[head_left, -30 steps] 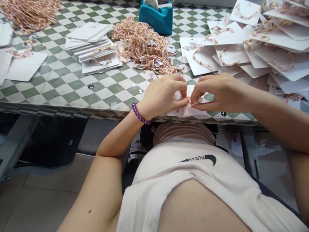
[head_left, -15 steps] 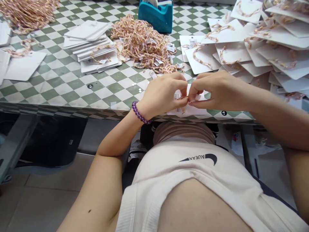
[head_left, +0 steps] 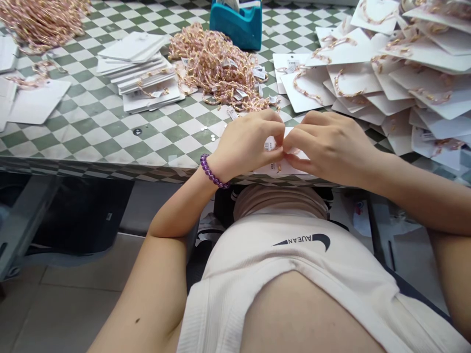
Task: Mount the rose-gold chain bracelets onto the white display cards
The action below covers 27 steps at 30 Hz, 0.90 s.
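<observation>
My left hand (head_left: 246, 142), with a purple bead bracelet (head_left: 213, 171) round its wrist, is closed in a pinch at the table's front edge. My right hand (head_left: 331, 147) meets it there, thumb and fingertips also pinched together. Between and under them lies a white card (head_left: 292, 168) with a printed label, partly covered by both hands. A gold-and-pink beaded bracelet (head_left: 278, 168) shows a small gold end on the card below my left thumb. The part at my fingertips is hidden.
Beyond my hands lies a heap of beaded bracelets (head_left: 221, 68) with small tags. A stack of white cards (head_left: 136, 49) is left of it, a blue tape dispenser (head_left: 235, 24) behind. Carded bracelets (head_left: 353, 81) pile up at right. Another bracelet bundle (head_left: 44, 22) lies far left.
My right hand has rolled over and closed in against my left fingertips, covering the gold piece seen between them before. My left hand stays nearly still.
</observation>
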{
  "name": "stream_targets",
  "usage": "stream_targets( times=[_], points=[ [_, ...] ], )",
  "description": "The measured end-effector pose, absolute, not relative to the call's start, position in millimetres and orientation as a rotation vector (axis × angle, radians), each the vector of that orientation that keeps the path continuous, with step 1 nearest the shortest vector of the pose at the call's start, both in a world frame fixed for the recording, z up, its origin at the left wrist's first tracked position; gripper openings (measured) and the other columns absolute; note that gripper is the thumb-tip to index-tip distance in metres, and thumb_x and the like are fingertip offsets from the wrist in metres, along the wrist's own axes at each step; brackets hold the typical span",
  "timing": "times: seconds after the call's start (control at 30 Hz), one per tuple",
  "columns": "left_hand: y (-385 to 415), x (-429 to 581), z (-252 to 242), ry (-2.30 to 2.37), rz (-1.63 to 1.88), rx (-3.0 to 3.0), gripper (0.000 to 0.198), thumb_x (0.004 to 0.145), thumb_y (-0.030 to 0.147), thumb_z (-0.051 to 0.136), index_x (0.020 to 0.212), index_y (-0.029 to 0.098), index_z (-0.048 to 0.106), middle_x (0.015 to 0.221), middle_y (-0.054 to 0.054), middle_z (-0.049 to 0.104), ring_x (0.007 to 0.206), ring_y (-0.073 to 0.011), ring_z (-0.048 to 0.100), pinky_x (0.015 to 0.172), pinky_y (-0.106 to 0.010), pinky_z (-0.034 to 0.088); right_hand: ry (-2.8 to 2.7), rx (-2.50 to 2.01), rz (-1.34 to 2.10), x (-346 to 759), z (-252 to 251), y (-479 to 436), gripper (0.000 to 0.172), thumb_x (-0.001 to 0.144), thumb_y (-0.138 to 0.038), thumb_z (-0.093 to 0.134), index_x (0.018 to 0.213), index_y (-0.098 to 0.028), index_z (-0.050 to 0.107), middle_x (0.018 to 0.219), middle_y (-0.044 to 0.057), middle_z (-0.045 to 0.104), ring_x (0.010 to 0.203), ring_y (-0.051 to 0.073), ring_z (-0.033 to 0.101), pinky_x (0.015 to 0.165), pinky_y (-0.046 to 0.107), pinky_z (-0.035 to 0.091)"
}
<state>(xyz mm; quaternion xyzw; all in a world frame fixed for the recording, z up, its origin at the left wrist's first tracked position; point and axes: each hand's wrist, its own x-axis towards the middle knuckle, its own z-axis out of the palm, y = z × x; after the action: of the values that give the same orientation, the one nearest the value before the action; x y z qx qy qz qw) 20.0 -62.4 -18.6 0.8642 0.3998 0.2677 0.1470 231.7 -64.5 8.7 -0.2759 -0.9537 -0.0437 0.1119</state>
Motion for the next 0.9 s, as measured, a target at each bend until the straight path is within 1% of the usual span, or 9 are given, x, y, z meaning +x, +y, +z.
stream_targets(
  times=[0.13,0.23,0.3,0.37,0.43,0.53,0.63,0.77,0.9],
  points=[
    [-62,20,-19,1.133,0.774,2.503,0.022,0.092,0.04,0.064,0.081,0.022,0.072,0.111,-0.003,0.074,0.105,-0.0252,0.07,0.09,-0.039,0.057,-2.853,-0.66,-0.235,235,7,-63,0.023,0.105,-0.029,0.043,0.092,-0.02,0.06,0.09,0.005,0.067,0.095,0.021,0.059,0.08,0.035,0.042],
    [-62,19,-19,1.121,0.776,2.499,0.027,0.094,0.044,0.061,0.08,0.022,0.07,0.111,-0.003,0.074,0.106,-0.0248,0.069,0.093,-0.039,0.056,-2.88,-0.514,-0.257,240,5,-59,0.02,0.106,-0.029,0.042,0.098,-0.022,0.059,0.094,0.003,0.067,0.096,0.018,0.058,0.083,0.035,0.042],
    [-63,20,-18,1.127,0.769,2.489,0.025,0.093,0.042,0.063,0.08,0.022,0.07,0.111,-0.003,0.073,0.107,-0.0246,0.069,0.095,-0.039,0.056,-2.848,-0.51,-0.252,243,2,-56,0.019,0.106,-0.033,0.044,0.102,-0.023,0.059,0.096,0.003,0.067,0.095,0.018,0.059,0.083,0.035,0.044],
    [-63,20,-17,1.144,0.759,2.475,0.021,0.091,0.038,0.065,0.08,0.022,0.07,0.11,-0.003,0.073,0.106,-0.0244,0.069,0.095,-0.039,0.055,-2.79,-0.579,-0.214,244,1,-55,0.022,0.105,-0.041,0.047,0.102,-0.023,0.06,0.099,0.004,0.068,0.096,0.019,0.06,0.082,0.036,0.046],
    [-64,21,-16,1.158,0.748,2.462,0.016,0.09,0.034,0.066,0.08,0.022,0.07,0.109,-0.003,0.073,0.106,-0.0244,0.069,0.094,-0.039,0.055,-2.735,-0.679,-0.105,244,3,-55,0.023,0.102,-0.044,0.051,0.103,-0.024,0.061,0.101,0.006,0.069,0.095,0.021,0.063,0.082,0.037,0.048],
    [-65,21,-16,1.157,0.749,2.462,0.012,0.089,0.029,0.065,0.081,0.022,0.071,0.109,-0.004,0.073,0.104,-0.0244,0.069,0.092,-0.039,0.055,-2.64,-0.799,0.191,243,8,-57,0.017,0.098,-0.038,0.056,0.11,-0.026,0.062,0.1,0.005,0.071,0.091,0.02,0.066,0.082,0.035,0.053],
    [-65,20,-16,1.141,0.763,2.476,0.012,0.089,0.029,0.065,0.083,0.021,0.072,0.109,-0.005,0.073,0.102,-0.0235,0.069,0.089,-0.038,0.055,-2.511,-0.862,0.433,245,9,-58,0.026,0.093,-0.035,0.062,0.118,-0.029,0.061,0.096,0.001,0.071,0.089,0.017,0.069,0.084,0.031,0.055],
    [-65,19,-16,1.119,0.758,2.486,0.012,0.089,0.029,0.065,0.084,0.021,0.072,0.109,-0.006,0.073,0.102,-0.0235,0.069,0.089,-0.038,0.055,-2.407,-0.865,0.574,247,2,-55,0.037,0.09,-0.031,0.066,0.126,-0.029,0.06,0.094,0.0,0.072,0.091,0.018,0.071,0.09,0.032,0.056],
    [-65,19,-16,1.115,0.75,2.493,0.012,0.089,0.031,0.066,0.084,0.021,0.072,0.111,-0.006,0.073,0.105,-0.0244,0.069,0.09,-0.039,0.055,-2.373,-0.814,0.58,248,-7,-53,0.04,0.089,-0.03,0.066,0.128,-0.028,0.059,0.092,0.0,0.072,0.089,0.018,0.072,0.089,0.032,0.057]
  ],
)
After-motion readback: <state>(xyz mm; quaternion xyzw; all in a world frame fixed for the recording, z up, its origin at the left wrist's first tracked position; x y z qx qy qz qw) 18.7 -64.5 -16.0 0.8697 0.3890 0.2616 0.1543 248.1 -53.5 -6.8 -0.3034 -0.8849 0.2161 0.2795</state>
